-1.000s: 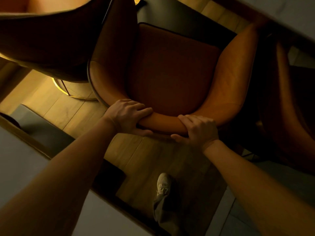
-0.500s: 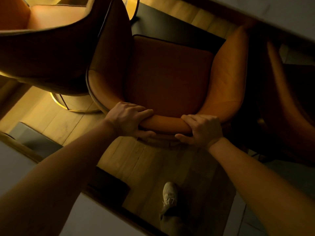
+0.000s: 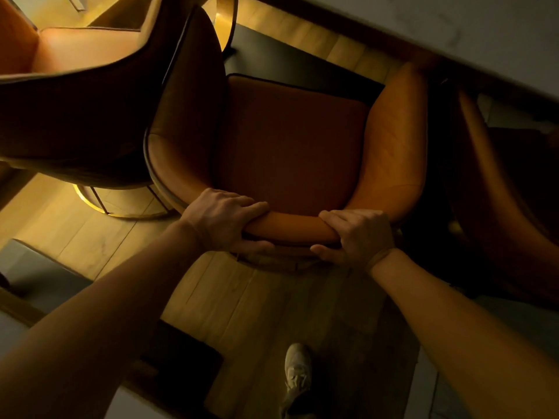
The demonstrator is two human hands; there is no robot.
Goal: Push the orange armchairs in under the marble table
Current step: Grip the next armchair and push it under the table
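Observation:
An orange armchair [image 3: 290, 152] with a rust seat cushion stands right below me in dim light. My left hand [image 3: 223, 220] grips the left part of its curved backrest rim. My right hand [image 3: 360, 235] grips the same rim a little to the right. The pale marble table [image 3: 472, 28] crosses the top right corner, and the chair's right arm reaches up to its edge. A second orange armchair [image 3: 75, 101] stands close on the left, touching or nearly touching the first. A third one [image 3: 502, 192] sits in shadow on the right.
The floor is light wood planks [image 3: 242, 297]. A gold ring base [image 3: 121, 210] shows under the left chair. A dark mat [image 3: 290, 62] lies beneath the table side. My shoe [image 3: 298, 370] stands on the floor behind the chair. Grey slabs lie at the lower left.
The view has shifted, and the chair sits slightly lower in frame, with more of the left chair and its gold base showing. Both hands keep the same grip on the backrest.

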